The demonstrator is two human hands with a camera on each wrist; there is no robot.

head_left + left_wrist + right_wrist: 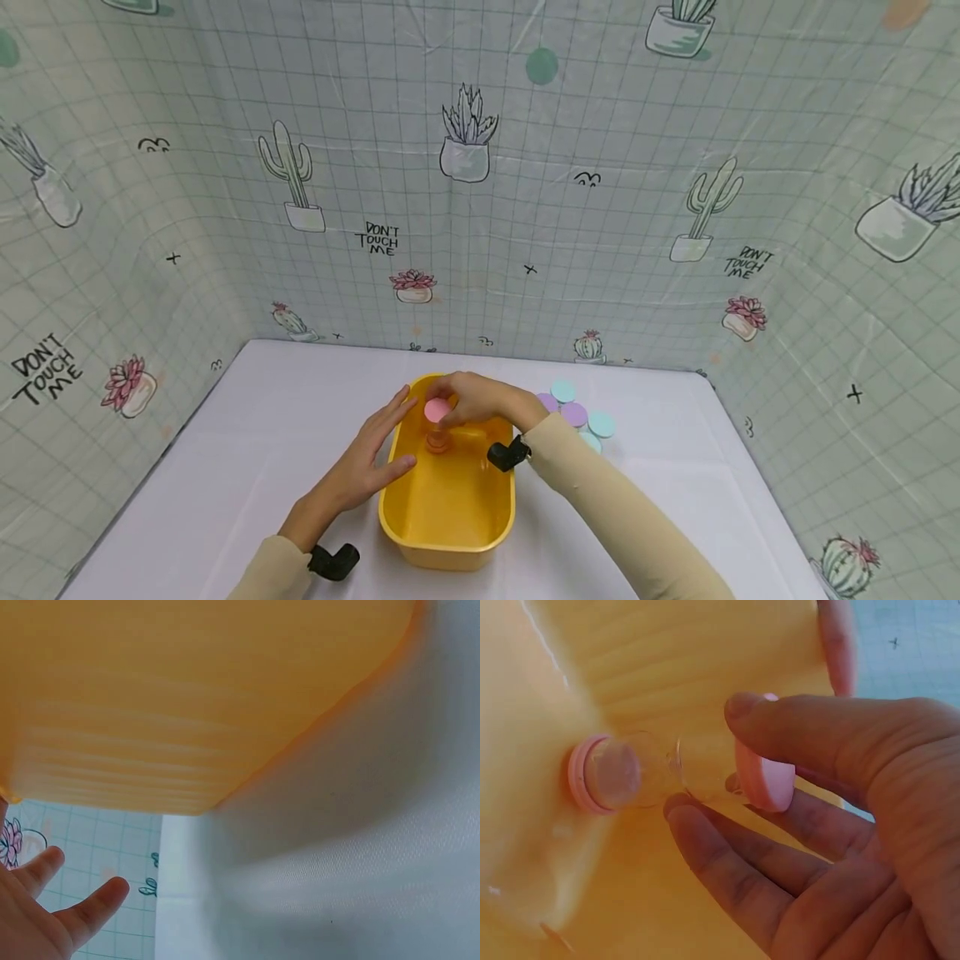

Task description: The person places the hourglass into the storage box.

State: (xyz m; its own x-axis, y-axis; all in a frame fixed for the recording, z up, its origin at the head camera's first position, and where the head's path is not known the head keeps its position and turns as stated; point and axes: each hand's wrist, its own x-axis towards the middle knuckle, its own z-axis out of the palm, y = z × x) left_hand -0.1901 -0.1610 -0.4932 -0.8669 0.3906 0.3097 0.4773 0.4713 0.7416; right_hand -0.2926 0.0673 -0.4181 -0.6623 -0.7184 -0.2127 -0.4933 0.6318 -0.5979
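A small clear sand timer (634, 771) with pink end caps stands inside a yellow plastic bin (448, 500). My right hand (480, 398) reaches over the bin's right side and holds the timer by its upper pink cap (437, 409). In the right wrist view, the thumb lies along that cap and the other fingers are on its opposite side. The lower cap sits at the bin's floor. My left hand (369, 457) is at the bin's left rim, fingers straight and spread. The left wrist view shows two of its fingers beside the bin's outer wall (187, 697).
Several round purple (574, 414) and turquoise pieces (601, 423) lie on the white table (660, 483) right of the bin, partly hidden by my right forearm. A cactus-print grid cloth (510, 225) rises behind the table and along both sides.
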